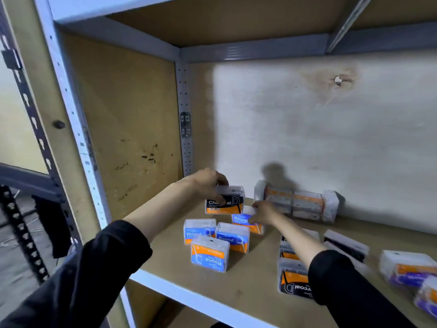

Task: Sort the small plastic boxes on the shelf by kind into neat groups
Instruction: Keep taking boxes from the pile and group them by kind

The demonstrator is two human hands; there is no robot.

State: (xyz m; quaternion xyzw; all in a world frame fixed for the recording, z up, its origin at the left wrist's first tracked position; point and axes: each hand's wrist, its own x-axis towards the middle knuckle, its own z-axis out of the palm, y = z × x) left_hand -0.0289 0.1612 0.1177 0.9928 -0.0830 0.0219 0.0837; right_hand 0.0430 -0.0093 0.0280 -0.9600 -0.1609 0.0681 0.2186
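Observation:
My left hand [208, 183] grips the top of a black and orange Charcoal box [224, 201] that stands upright near the shelf's back left. My right hand [262, 213] holds a blue and orange Round box [241, 218] just in front of it. Three more blue Round boxes [210, 255] stand together near the front left. Black Charcoal boxes [293, 280] lie under my right forearm, partly hidden by the sleeve. A row of white and orange boxes [305, 204] lies against the back wall. Purple and orange boxes [409, 271] sit at the far right.
The wooden shelf board [250, 278] has a white metal front edge [189, 299]. A perforated upright [73, 129] and a brown side panel close off the left. The white wall lies behind, another shelf overhead.

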